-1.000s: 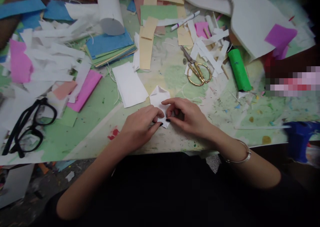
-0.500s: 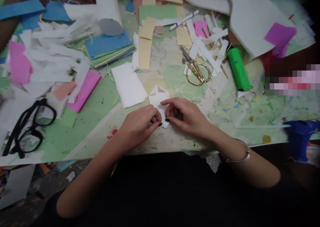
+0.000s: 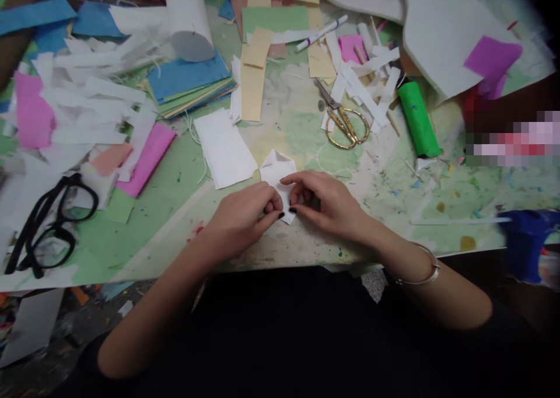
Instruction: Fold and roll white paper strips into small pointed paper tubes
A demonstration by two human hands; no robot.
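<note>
A small folded white paper (image 3: 276, 169) lies on the table in front of me, its top creased into a point and its lower end narrowing. My left hand (image 3: 251, 214) has its fingers curled, with thumb and fingertips pinching the paper's lower left edge. From the other side, my right hand (image 3: 326, 205) curves over the paper; its index fingertip is on the face and its thumb presses the lower right edge. The fingers partly hide the paper's lower half. Left of it lies a stack of white paper sheets (image 3: 225, 150).
Gold-handled scissors (image 3: 345, 126) lie beyond my right hand, near white paper strips and a green roll (image 3: 419, 119). Black glasses (image 3: 55, 226) rest at the left by a scrap pile. A blue glue gun (image 3: 527, 243) sits at the right edge. Blue sheets (image 3: 188, 77) lie farther back.
Both hands stay almost still at the folded paper. The whole view has shifted very slightly.
</note>
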